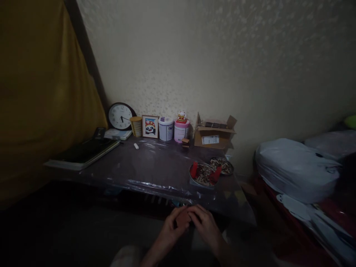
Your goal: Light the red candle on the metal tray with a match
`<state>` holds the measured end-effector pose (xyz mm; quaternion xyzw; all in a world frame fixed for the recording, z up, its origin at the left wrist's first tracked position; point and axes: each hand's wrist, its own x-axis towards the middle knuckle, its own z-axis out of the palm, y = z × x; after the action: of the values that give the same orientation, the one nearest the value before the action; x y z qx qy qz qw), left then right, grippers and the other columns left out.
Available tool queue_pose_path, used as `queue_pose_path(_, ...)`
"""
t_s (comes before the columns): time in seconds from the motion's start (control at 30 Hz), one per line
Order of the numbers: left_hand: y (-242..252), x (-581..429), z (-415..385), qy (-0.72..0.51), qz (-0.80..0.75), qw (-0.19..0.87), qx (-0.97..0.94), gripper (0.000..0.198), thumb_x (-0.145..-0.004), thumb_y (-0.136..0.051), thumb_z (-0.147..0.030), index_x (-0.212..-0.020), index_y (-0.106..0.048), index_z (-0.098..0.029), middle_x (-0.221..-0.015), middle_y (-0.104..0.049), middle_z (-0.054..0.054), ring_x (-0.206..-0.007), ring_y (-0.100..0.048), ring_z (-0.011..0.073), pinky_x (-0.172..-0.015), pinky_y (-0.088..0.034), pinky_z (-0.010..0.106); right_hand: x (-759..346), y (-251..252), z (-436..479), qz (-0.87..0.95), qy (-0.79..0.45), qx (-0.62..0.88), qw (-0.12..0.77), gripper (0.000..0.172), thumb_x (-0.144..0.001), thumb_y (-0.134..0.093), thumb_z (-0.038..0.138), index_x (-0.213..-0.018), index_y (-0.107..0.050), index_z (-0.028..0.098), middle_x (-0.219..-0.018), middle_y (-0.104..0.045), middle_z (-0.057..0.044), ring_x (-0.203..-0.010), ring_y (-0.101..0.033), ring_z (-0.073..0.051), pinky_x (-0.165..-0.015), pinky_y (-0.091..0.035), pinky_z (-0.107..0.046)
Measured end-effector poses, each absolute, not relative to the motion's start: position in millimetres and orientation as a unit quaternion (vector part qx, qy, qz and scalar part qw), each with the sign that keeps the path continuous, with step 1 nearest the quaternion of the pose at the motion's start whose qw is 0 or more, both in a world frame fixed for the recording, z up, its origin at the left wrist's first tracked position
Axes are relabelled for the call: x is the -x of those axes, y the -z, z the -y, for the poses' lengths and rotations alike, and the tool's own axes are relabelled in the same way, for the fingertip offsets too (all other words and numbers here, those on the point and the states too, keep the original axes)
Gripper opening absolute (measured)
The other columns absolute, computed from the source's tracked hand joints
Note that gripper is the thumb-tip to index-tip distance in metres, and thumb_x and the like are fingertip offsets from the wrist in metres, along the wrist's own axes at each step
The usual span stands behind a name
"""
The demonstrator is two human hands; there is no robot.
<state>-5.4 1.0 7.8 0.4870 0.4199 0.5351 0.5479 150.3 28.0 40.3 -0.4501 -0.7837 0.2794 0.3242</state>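
Observation:
My left hand (171,227) is closed around a small flat reddish-brown piece (183,218), thumb along its lower side. The fingertips of my right hand (203,224) pinch the upper right edge of the same piece. Both hands are in front of the table's near edge, low in the view. What the piece is made of is too dark to tell. Beyond my right hand, on the table, a round dish (204,175) holds many small brown and pale bits, with red strips at its sides. A second round dish (221,165) of similar bits sits behind it.
The dark table (161,163) has a shiny cover. Along its back are a clock (120,115), a yellow container (136,127), a framed panda picture (150,127), a white tub (166,129), a pink tub (181,131) and an open cardboard box (213,135). White bags (297,168) lie right.

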Motion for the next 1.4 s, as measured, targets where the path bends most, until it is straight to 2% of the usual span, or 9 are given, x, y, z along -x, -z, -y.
queue_pose_path(0.1,-2.1,6.5,-3.1,-0.516,-0.389,0.654,-0.393,0.047,-0.063,-0.072,-0.032,-0.108,-0.065,-0.017,-0.095,-0.071,0.009,-0.068,-0.065,0.0189,-0.069,-0.049,0.032,-153.8,-37.6,-32.1,0.777,-0.309,0.45,0.313,0.018,-0.085,-0.048,0.022,-0.08,-0.065,0.022,-0.078,-0.067,0.0,-0.075,-0.063,-0.016,-0.071,-0.047,-0.025)
queue_pose_path(0.17,2.3,7.2,-5.5,-0.506,-0.368,0.708,-0.327,0.046,-0.061,-0.071,-0.027,-0.105,-0.066,-0.015,-0.09,-0.072,0.009,-0.059,-0.065,0.0179,-0.062,-0.049,0.033,-156.6,-36.7,-34.1,0.771,-0.328,0.45,0.309,0.017,-0.083,-0.048,0.022,-0.077,-0.064,0.021,-0.075,-0.066,0.001,-0.071,-0.063,-0.015,-0.067,-0.047,-0.024)
queue_pose_path(0.3,1.9,10.3,-6.6,-0.492,-0.345,0.748,-0.281,0.045,-0.052,-0.058,-0.014,-0.096,-0.069,-0.015,-0.088,-0.073,0.01,-0.069,-0.068,0.0239,-0.065,-0.05,0.038,-162.8,-35.7,-35.8,0.764,-0.343,0.455,0.302,0.014,-0.079,-0.051,0.02,-0.073,-0.064,0.02,-0.071,-0.066,0.001,-0.068,-0.061,-0.015,-0.065,-0.046,-0.024)
queue_pose_path(0.43,-4.5,13.1,-3.5,-0.478,-0.334,0.765,-0.273,0.05,-0.048,-0.055,-0.012,-0.095,-0.069,-0.013,-0.085,-0.073,0.01,-0.069,-0.068,0.0246,-0.07,-0.051,0.04,-167.5,-33.3,-36.2,0.761,-0.362,0.453,0.291,0.011,-0.075,-0.053,0.018,-0.074,-0.064,0.019,-0.071,-0.065,0.001,-0.067,-0.061,-0.015,-0.063,-0.047,-0.023)
queue_pose_path(0.5,-5.6,13.2,-2.2,-0.47,-0.341,0.765,-0.279,0.048,-0.049,-0.057,-0.012,-0.095,-0.069,-0.012,-0.082,-0.073,0.01,-0.062,-0.069,0.0235,-0.065,-0.051,0.038,-168.4,-32.4,-36.1,0.763,-0.363,0.452,0.287,0.011,-0.074,-0.053,0.018,-0.072,-0.064,0.019,-0.069,-0.064,0.001,-0.067,-0.06,-0.014,-0.063,-0.047,-0.023)
queue_pose_path(0.7,-5.8,11.1,1.4,-0.469,-0.371,0.743,-0.301,0.036,-0.062,-0.063,-0.017,-0.097,-0.068,-0.015,-0.082,-0.075,0.008,-0.063,-0.071,0.0208,-0.061,-0.052,0.03,-168.1,-31.5,-35.5,0.767,-0.353,0.457,0.282,0.01,-0.072,-0.052,0.016,-0.071,-0.061,0.019,-0.062,-0.061,0.003,-0.06,-0.056,-0.012,-0.057,-0.044,-0.021)
queue_pose_path(0.93,-4.6,8.5,-2.4,-0.467,-0.381,0.732,-0.317,0.034,-0.061,-0.07,-0.024,-0.094,-0.069,-0.015,-0.078,-0.076,0.008,-0.062,-0.071,0.0212,-0.057,-0.052,0.028,-167.0,-33.7,-35.7,0.775,-0.32,0.466,0.283,0.014,-0.073,-0.049,0.015,-0.072,-0.062,0.021,-0.064,-0.062,0.003,-0.061,-0.057,-0.013,-0.057,-0.044,-0.022)
queue_pose_path(1.17,-6.2,9.9,-2.8,-0.48,-0.393,0.722,-0.307,0.036,-0.059,-0.074,-0.03,-0.091,-0.069,-0.014,-0.077,-0.076,0.009,-0.059,-0.071,0.0215,-0.056,-0.052,0.029,-171.6,-42.1,-35.2,0.79,-0.339,0.436,0.265,0.016,-0.077,-0.049,0.017,-0.078,-0.065,0.021,-0.077,-0.066,0.0,-0.073,-0.062,-0.015,-0.067,-0.047,-0.024)
queue_pose_path(1.4,-4.0,10.0,-1.4,-0.475,-0.373,0.734,-0.31,0.028,-0.061,-0.07,-0.022,-0.088,-0.07,-0.013,-0.071,-0.075,0.008,-0.054,-0.069,0.0184,-0.05,-0.051,0.025,-172.9,-39.5,-33.7,0.794,-0.313,0.441,0.277,0.012,-0.075,-0.053,0.016,-0.067,-0.061,0.021,-0.064,-0.062,0.003,-0.061,-0.057,-0.013,-0.058,-0.044,-0.021)
